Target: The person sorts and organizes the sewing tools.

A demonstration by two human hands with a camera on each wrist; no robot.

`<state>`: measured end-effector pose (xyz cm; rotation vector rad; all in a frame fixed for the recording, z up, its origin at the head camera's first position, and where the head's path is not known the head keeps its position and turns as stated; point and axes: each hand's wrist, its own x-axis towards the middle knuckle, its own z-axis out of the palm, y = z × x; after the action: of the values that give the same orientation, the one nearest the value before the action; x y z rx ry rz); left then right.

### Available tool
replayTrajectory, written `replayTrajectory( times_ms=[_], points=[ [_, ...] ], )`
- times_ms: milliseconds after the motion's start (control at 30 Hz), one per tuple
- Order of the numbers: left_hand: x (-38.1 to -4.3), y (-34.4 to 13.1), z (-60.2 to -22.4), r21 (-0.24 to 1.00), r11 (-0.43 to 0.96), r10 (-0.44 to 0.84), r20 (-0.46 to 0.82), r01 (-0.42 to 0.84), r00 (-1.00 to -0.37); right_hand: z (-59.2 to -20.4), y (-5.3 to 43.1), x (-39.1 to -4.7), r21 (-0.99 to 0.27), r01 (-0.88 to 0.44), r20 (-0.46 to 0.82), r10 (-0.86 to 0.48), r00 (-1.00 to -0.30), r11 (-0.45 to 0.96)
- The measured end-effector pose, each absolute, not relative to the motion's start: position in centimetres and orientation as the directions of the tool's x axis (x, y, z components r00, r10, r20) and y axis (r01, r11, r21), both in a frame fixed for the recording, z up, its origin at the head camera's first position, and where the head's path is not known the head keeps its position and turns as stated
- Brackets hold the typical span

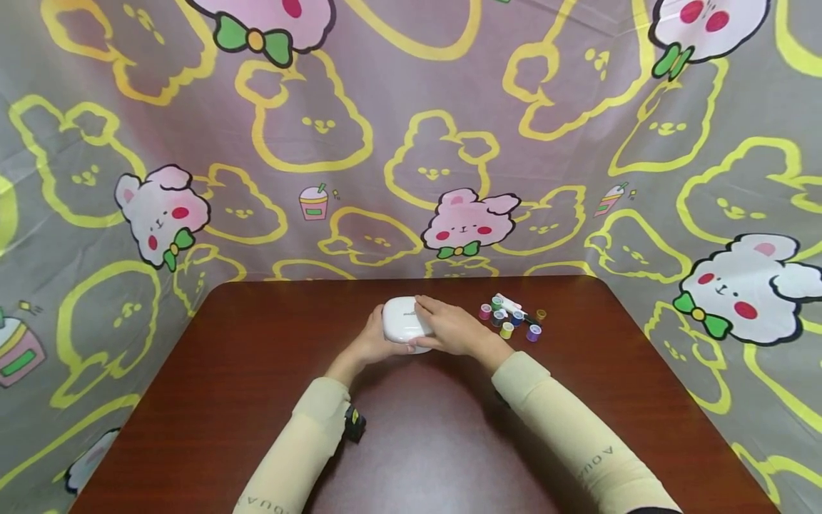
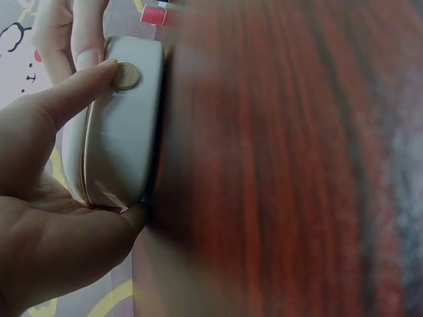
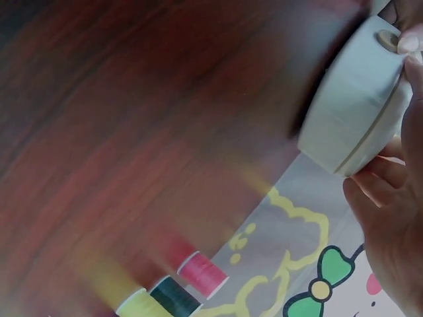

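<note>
A white box [image 1: 399,323] with rounded corners and a closed lid stands on the table before me. On its front wall is a small round gold-brown button [image 2: 125,76]. My left hand [image 1: 374,340] grips the box's left side, its thumb tip right at the button. From the right, my right hand [image 1: 454,327] holds the lid: its fingers lie over the top and its thumb is at the front near the button. The right wrist view shows the seam [image 3: 370,142] between lid and base.
Right of the box lie several small thread spools, among them a pink spool [image 1: 484,312], a yellow spool [image 1: 506,330] and a purple spool [image 1: 534,333]. A white pen-like item [image 1: 507,303] lies among them. Patterned cloth [image 1: 359,164] surrounds the brown table [image 1: 257,371].
</note>
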<state>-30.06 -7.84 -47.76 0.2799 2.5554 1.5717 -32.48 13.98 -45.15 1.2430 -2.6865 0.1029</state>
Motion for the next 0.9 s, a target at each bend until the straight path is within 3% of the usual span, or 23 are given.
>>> replayTrajectory(
  times_ms=[267,900],
  points=[
    [-30.01,-7.67,-47.8,0.91,0.409,0.218,-0.03,0.064,-0.975,-45.11,13.84,-32.85,0.1,-0.774,0.218,-0.772,-0.596,0.626],
    [-30.04,-7.37,-47.88,0.907,0.415,0.209,-0.013,0.077,-0.978,-45.48,13.88,-33.2,0.057,-0.769,0.264,-0.753,-0.603,0.637]
  ],
)
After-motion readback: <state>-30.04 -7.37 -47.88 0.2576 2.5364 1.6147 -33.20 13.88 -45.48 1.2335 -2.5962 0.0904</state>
